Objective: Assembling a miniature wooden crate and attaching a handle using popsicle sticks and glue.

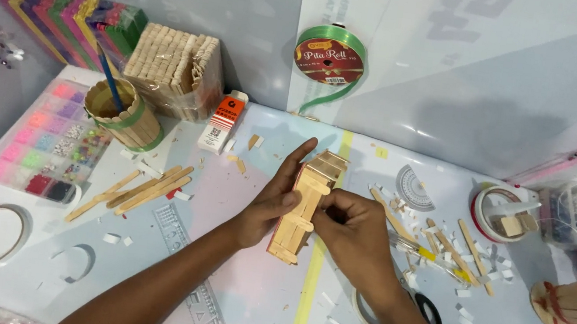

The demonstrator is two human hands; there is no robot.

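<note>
The left hand [269,208] steadies a small craft-stick box [306,205] over the worktop [228,280], its fingers [296,163] spread along the far side. The right hand [354,230] pinches a stick at the near face. Firm, even pressure with the box kept square would seat the stick cleanly.

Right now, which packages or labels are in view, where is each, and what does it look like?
Ribbon spool label: on the back wall, round, red and gold inside green ribbon.
Small box: on the table beside the stick bundle, upright, white with an orange top.
Bead organiser: far left, clear plastic compartments, mostly pink.
</note>
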